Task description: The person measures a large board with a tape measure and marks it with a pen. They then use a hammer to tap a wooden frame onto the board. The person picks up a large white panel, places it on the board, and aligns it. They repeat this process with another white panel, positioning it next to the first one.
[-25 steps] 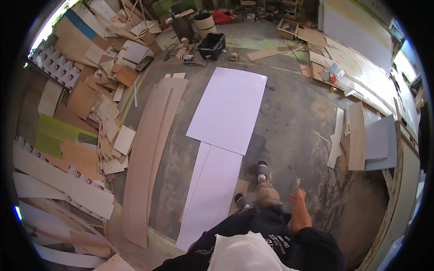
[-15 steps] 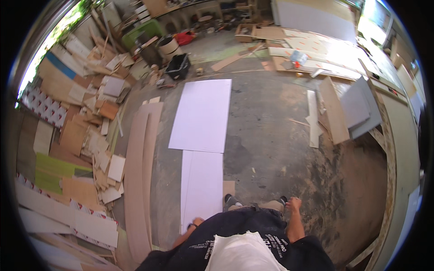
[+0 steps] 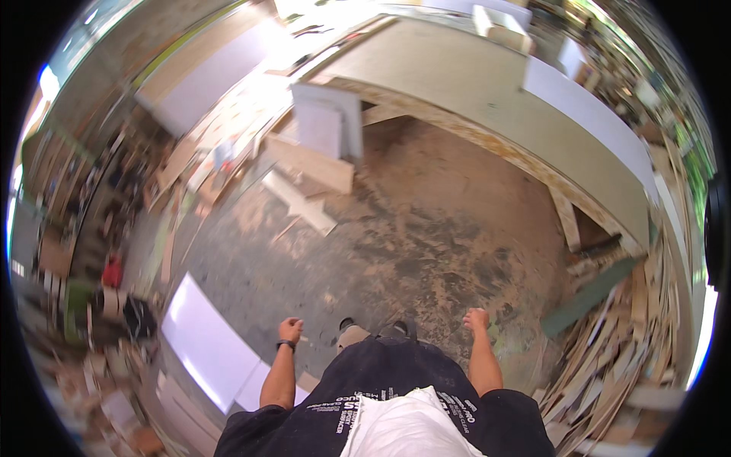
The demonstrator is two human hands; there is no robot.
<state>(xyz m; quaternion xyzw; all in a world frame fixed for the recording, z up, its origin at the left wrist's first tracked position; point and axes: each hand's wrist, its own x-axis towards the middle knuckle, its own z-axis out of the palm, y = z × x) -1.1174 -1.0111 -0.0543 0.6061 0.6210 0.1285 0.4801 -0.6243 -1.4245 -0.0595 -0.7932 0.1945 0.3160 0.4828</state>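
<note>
I see the left hand point(image 3: 290, 329) and right hand point(image 3: 477, 319) half-curled, seemingly empty, though blur hides the fingertips. The white sheet point(image 3: 212, 344) lies at eight o'clock on the floor point(image 3: 426, 266). I'd judge this between grips; lifting it would call for turning and bending.

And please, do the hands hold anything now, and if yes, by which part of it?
Nothing that can be seen: the left hand and the right hand both look empty.

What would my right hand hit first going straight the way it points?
Your right hand would probably meet the large workbench across the floor, though depth is unclear.
</note>
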